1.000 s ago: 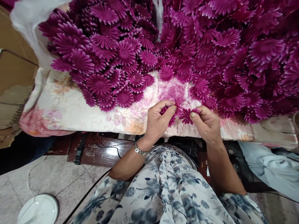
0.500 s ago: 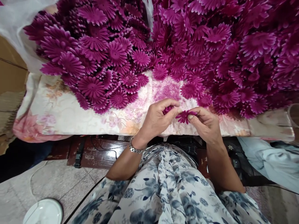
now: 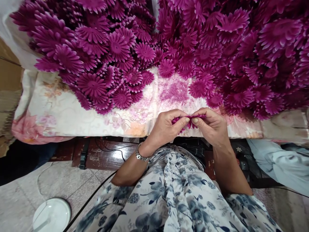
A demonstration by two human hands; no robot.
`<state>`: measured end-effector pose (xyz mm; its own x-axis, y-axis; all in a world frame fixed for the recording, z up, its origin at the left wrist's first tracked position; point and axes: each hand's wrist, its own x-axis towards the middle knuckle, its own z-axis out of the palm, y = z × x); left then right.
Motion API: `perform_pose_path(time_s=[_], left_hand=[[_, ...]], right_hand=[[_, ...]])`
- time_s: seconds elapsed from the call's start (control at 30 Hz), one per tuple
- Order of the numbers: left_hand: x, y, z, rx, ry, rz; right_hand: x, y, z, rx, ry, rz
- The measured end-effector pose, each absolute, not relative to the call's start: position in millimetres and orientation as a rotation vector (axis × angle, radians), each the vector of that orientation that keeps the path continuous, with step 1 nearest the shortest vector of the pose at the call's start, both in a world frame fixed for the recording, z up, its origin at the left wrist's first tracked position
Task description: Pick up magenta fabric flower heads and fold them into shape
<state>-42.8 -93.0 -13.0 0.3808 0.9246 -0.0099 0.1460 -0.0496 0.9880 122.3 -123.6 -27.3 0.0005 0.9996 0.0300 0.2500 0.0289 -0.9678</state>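
Just above the near edge of the cloth-covered table, my left hand [image 3: 170,125] and my right hand [image 3: 210,125] meet with thumbs almost touching. Both pinch magenta artificial flower petals [image 3: 189,121] between thumb and forefinger. Much of the flower is hidden by the fingers, and I cannot tell how many layers are there. More petals show inside the curl of my left hand. Past my hands, purple dust [image 3: 174,91] is scattered over the cloth.
A heap of magenta flowers [image 3: 93,85] covers the left back of the table, and another heap [image 3: 238,96] the right. The floral cloth [image 3: 96,124] drapes over the front edge. A co-worker's pale-clothed leg [image 3: 277,161] is at the right; a white round object [image 3: 51,214] lies on the floor.
My hands have come closer together, the right moving in toward the left. The petals that showed openly between them are now mostly covered by fingers. The view has shifted slightly.
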Motion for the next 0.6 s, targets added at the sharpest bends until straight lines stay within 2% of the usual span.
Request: perform_pose_path(time_s=[0.37,0.6], left_hand=[[-53,-95,-18,1.385,1.117,0.983],[-51,-100,-9,1.572,0.993,0.933]], right_hand=[[118,-125,-25,-1.451,-1.55,0.766],[114,-121,-23,-1.465,-1.628,0.784]])
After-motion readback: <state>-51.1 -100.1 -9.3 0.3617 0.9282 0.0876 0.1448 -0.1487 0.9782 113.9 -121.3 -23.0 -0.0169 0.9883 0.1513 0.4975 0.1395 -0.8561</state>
